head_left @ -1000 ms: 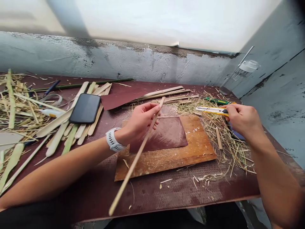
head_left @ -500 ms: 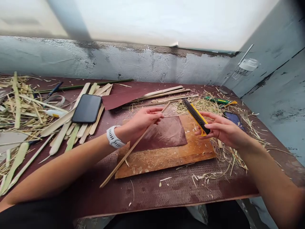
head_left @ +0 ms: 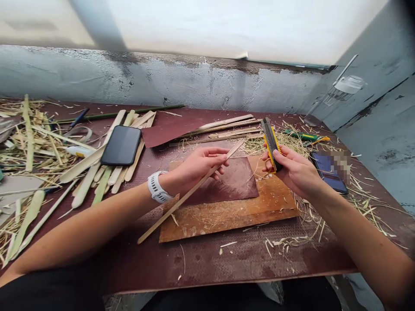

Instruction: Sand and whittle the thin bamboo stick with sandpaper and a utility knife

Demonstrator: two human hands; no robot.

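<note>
My left hand [head_left: 204,166] pinches a long thin wooden strip [head_left: 181,200] near its upper end. The strip slants from the near left of the table up to the right. In my right hand [head_left: 288,164] is a black and yellow utility knife [head_left: 271,144], held upright with the thumb on its side; whether the blade is out I cannot tell. Below both hands lies a brown wooden board [head_left: 227,220] with a dark red sheet of sandpaper [head_left: 238,181] on it, dusted with pale powder.
A black phone [head_left: 121,145] rests on flat wooden strips [head_left: 87,183] at the left, beside heaped shavings. A second phone [head_left: 328,170] lies at the right, near a green cutter [head_left: 303,135]. More strips [head_left: 223,125] lie behind the board. A clear lidded cup [head_left: 346,88] stands by the wall.
My right hand has turned the utility knife more upright and shifted its grip, thumb now along the handle. My left hand has tilted the strip slightly. The view has shifted a little.
</note>
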